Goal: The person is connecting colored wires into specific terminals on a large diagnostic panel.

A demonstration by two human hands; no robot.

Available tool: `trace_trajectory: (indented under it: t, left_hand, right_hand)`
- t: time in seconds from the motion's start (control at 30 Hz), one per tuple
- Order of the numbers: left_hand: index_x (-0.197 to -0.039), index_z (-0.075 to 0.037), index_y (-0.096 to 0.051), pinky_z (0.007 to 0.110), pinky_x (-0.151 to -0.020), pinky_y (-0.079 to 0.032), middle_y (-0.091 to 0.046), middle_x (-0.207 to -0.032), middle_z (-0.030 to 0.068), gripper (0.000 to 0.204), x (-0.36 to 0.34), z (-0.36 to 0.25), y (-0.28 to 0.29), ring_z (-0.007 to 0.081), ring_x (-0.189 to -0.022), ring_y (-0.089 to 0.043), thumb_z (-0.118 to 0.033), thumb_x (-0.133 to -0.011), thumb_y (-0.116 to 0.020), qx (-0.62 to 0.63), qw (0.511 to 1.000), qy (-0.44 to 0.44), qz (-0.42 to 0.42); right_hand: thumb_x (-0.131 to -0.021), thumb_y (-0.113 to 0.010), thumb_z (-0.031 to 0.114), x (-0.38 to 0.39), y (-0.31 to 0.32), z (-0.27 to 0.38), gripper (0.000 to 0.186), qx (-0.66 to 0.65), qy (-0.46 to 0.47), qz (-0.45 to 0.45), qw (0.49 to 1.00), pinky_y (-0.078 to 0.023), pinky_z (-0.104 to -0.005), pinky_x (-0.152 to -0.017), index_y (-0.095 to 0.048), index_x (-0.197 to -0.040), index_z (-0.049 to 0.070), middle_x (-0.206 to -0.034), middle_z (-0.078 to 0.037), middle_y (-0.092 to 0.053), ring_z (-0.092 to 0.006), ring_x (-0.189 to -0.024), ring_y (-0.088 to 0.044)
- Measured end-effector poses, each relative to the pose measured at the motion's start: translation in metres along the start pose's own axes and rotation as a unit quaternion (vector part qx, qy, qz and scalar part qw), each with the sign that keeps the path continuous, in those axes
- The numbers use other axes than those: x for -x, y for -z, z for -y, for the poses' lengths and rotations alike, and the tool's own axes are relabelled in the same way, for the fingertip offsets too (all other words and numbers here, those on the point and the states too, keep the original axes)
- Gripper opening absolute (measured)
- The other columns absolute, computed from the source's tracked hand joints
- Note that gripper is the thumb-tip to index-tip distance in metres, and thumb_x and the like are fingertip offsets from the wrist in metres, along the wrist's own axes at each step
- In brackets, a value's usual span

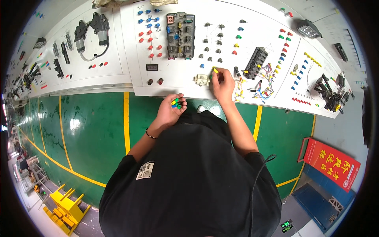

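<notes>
My left hand (170, 110) is curled palm up in front of the white panel's near edge, cupping several small coloured terminal caps (176, 103) in green, yellow and blue. Over the panel, my right hand (224, 85) pinches a small yellow terminal cap (215, 70) between thumb and fingertips. Something green shows just under it, partly hidden by the fingers. Beside that hand lies a cream-coloured connector block (202, 80). A blue terminal (202, 66) and rows of black terminals (218, 51) stand farther back on the panel.
A black fuse box (181, 36) is mounted behind my left hand, near a small display (152, 67). To the right are a black relay block (255, 63) and loose coloured wires (265, 87). Yellow stools (67, 209) stand on the floor at lower left.
</notes>
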State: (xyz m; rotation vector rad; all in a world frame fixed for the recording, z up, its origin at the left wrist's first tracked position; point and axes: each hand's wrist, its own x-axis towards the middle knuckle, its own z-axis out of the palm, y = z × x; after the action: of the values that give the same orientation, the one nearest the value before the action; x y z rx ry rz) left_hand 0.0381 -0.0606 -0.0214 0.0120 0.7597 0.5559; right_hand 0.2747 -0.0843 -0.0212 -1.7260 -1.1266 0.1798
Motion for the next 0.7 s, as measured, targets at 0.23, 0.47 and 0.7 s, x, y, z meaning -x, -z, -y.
trace_trajectory:
  t: [0.23, 0.47, 0.7]
  left_hand:
    - [-0.102, 0.002, -0.057, 0.032, -0.075, -0.049, -0.056, -0.09, 0.0101, 0.02, -0.001, -0.027, 0.01, 0.022, -0.084, -0.055, -0.017, -0.096, -0.053, -0.008, 0.999, 0.027, 0.024]
    - [-0.103, 0.002, -0.057, 0.032, -0.076, -0.047, -0.056, -0.091, 0.0102, 0.021, -0.006, -0.037, 0.008, 0.0223, -0.085, -0.053, -0.017, -0.095, -0.052, -0.019, 0.998, 0.055, 0.022]
    - [-0.102, 0.002, -0.057, 0.032, -0.076, -0.047, -0.056, -0.09, 0.0104, 0.02, -0.016, -0.043, 0.005, 0.0222, -0.084, -0.053, -0.016, -0.094, -0.052, -0.046, 0.994, 0.084, 0.047]
  right_hand:
    - [-0.083, -0.072, 0.009, -0.003, 0.0, 0.008, 0.015, 0.109, 0.062, 0.0, 0.992, -0.047, -0.0399, -0.054, -0.059, -0.088, 0.003, -0.07, -0.013, -0.059, -0.0296, -0.058, -0.06]
    - [-0.087, -0.068, 0.023, -0.016, 0.002, 0.019, 0.026, 0.217, 0.027, 0.047, 0.975, -0.05, -0.0466, -0.054, -0.055, -0.08, 0.003, -0.064, -0.018, -0.063, -0.0364, -0.058, -0.063]
    - [-0.089, -0.064, 0.026, -0.02, -0.004, 0.033, 0.028, 0.284, 0.026, 0.015, 0.958, -0.05, -0.0449, -0.05, -0.058, -0.073, 0.003, -0.062, -0.019, -0.063, -0.0354, -0.054, -0.063]
